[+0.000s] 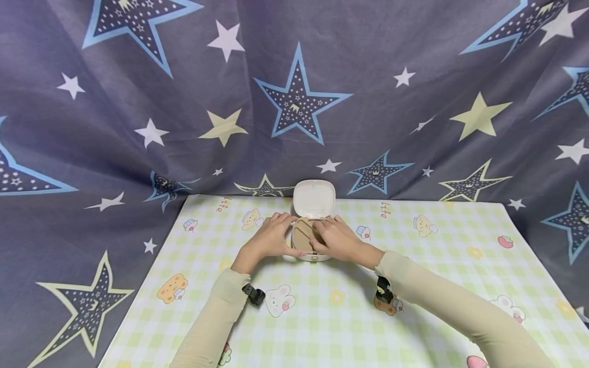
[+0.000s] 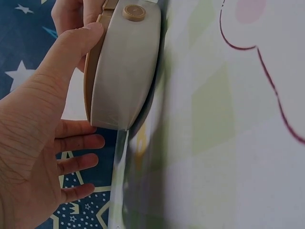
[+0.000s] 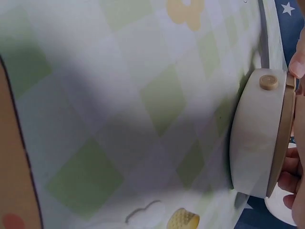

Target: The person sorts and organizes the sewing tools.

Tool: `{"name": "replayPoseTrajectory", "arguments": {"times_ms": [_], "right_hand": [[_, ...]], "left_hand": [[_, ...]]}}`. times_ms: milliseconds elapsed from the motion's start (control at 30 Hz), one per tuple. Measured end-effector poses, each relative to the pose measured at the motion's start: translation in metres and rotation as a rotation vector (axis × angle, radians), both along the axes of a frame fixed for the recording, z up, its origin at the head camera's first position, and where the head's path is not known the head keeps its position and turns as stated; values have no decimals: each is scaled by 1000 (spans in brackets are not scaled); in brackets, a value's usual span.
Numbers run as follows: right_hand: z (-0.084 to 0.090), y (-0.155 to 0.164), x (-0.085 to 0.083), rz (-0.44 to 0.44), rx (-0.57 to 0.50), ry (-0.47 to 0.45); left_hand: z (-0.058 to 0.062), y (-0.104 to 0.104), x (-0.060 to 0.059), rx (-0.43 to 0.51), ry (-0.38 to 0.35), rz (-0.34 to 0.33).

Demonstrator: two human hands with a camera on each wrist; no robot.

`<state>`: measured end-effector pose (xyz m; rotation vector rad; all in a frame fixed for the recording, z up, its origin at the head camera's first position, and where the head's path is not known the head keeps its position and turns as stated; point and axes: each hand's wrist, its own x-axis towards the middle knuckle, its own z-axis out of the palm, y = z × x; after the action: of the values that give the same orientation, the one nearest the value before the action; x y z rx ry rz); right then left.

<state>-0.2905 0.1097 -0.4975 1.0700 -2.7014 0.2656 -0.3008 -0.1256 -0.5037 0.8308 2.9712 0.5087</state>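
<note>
Setting: improvised home recording corner, not a lab. Evidence: star-print bedsheet (image 1: 294, 102) draped as backdrop from 9 through 12 to 3 o'clock; table covered by checked cartoon-animal tablecloth (image 1: 414, 306) at 6 o'clock.

The box (image 1: 312, 240) sits on the mat (image 1: 331, 317), between the left hand (image 1: 271, 237) and the right hand (image 1: 336, 239). Its raised lid (image 1: 314, 198) stands beyond the fingertips of both hands. The curtain (image 1: 294, 92) hangs behind the lid.
</note>
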Motion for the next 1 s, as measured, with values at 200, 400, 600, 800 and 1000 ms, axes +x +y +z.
{"name": "replayPoseTrajectory", "arguments": {"times_ms": [200, 400, 600, 800, 1000], "right_hand": [[-5, -1, 1, 2, -45, 12], [-9, -2, 2, 15, -67, 26], [-11, -3, 3, 3, -84, 20], [-15, -2, 3, 7, -108, 1], [-16, -1, 2, 10, -109, 2]], "left_hand": [[-1, 0, 0, 6, -6, 2], [-3, 0, -1, 6, -3, 4], [-4, 0, -1, 6, 4, 6], [-8, 1, 0, 4, 9, -2], [-8, 2, 0, -7, 13, -4]]}}
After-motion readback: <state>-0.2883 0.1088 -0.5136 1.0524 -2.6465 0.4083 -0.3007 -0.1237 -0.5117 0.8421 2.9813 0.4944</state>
